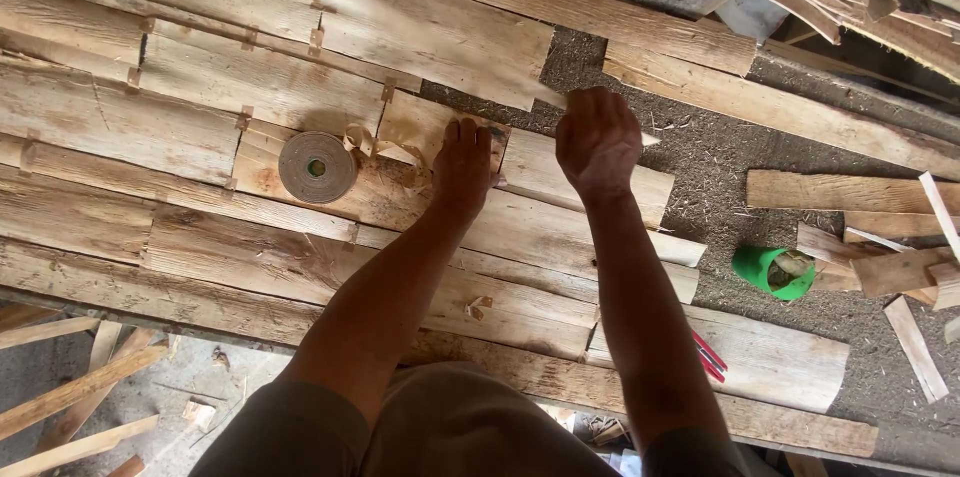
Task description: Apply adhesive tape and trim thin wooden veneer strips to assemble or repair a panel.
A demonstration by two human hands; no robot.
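Thin pale wood veneer sheets (250, 87) lie overlapped across a work surface, joined here and there by short strips of brown paper tape. My left hand (462, 169) presses flat, fingers together, on a small veneer piece (420, 127) where a loose end of tape curls. A roll of brown paper tape (316, 167) lies flat just left of that hand. My right hand (597, 142) is curled at the edge of a veneer sheet (560, 102), fingers pinched on its thin edge.
A green cup (772, 271) lies on the gritty grey surface (720, 167) at right, near scattered wood offcuts (890, 272). A red tool handle (708, 355) peeks out by my right forearm. Wood strips (70, 392) lie on the floor at lower left.
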